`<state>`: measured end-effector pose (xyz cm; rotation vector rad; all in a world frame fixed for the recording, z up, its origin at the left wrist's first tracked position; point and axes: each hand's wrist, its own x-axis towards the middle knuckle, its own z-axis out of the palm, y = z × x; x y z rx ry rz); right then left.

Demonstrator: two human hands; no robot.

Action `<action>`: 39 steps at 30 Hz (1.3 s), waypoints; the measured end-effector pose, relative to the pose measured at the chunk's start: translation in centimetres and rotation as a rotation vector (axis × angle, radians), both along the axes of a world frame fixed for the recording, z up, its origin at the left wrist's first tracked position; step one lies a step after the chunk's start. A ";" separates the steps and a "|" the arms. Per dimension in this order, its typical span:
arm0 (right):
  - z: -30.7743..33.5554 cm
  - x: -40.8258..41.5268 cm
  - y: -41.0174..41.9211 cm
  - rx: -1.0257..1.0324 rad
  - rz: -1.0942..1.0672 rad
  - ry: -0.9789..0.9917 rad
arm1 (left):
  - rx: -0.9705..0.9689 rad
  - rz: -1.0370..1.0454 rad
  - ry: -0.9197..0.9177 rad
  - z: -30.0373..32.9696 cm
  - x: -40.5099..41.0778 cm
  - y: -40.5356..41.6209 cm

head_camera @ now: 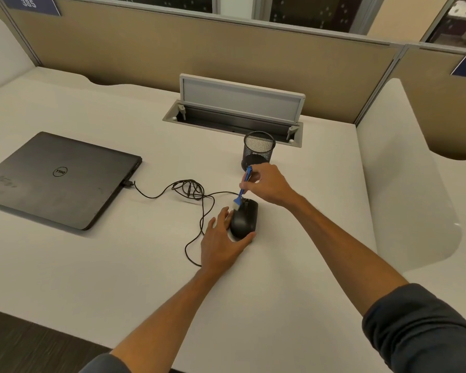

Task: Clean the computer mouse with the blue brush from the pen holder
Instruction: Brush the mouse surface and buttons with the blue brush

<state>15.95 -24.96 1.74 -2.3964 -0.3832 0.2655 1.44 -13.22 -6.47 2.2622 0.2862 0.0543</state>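
While our right hand (269, 184) pinches the slim blue plastic brush (242, 188) by its handle, its pale bristles touching the front of the smooth black computer mouse (244, 220), our left hand (222, 242) holds the mouse, fingers along its left side and thumb curled behind. A thin black cable (197, 195) loops left to the closed matte grey laptop (57, 179). Just behind the brush stands the round black mesh pen holder (258, 149). Bare white desktop (92, 265) stretches toward us and right to a curved edge.

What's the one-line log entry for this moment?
phase: brushing | right hand: pinches blue brush, bristles at mouse front | left hand: holds mouse rear | pen holder: upright, beyond
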 end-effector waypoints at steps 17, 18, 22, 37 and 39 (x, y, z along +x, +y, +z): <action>-0.4 -0.3 -2.2 -0.067 -0.104 -0.189 | -0.070 0.012 -0.079 0.3 -0.2 -0.1; -0.3 -0.4 -2.1 -0.001 -0.099 -0.176 | -0.072 0.012 -0.077 0.3 -0.2 -0.1; -0.5 -1.2 -1.7 0.026 0.009 -0.064 | -0.079 0.009 -0.075 0.1 -0.2 -0.1; -1.2 -1.7 -3.5 -0.042 -0.156 -0.136 | -0.076 0.007 -0.056 0.1 -0.1 -0.1; -0.9 -1.8 -3.5 0.021 -0.183 -0.173 | -0.073 0.008 -0.061 0.1 -0.1 -0.1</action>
